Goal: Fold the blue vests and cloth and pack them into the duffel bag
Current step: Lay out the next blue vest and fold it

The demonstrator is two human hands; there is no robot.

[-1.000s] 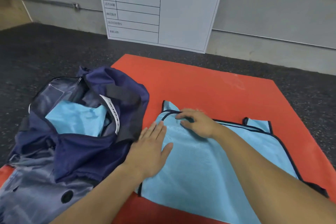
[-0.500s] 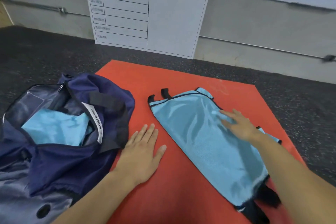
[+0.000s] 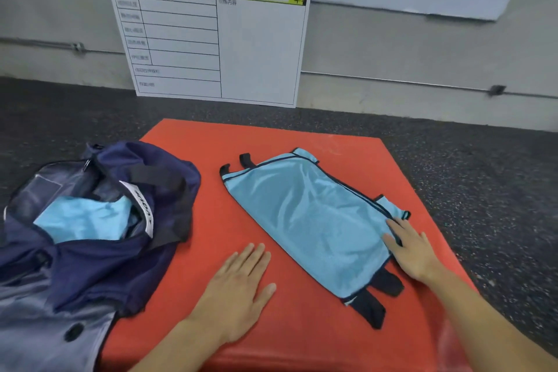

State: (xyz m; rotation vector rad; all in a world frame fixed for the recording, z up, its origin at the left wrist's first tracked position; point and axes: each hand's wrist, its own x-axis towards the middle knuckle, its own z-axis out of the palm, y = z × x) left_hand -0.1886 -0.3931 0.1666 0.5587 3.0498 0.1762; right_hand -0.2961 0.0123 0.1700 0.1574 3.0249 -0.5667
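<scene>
Lying under the flat right hand (image 3: pixel 413 248): folded vest (image 3: pixel 308 220).

Even, soft indoor light, faint shadows; sheen on the folded blue vest (image 3: pixel 305 214). Slight blur throughout; wide-angle bending at edges.

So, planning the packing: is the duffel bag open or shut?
Open: the duffel bag gapes, with folded blue fabric visible inside.
</scene>
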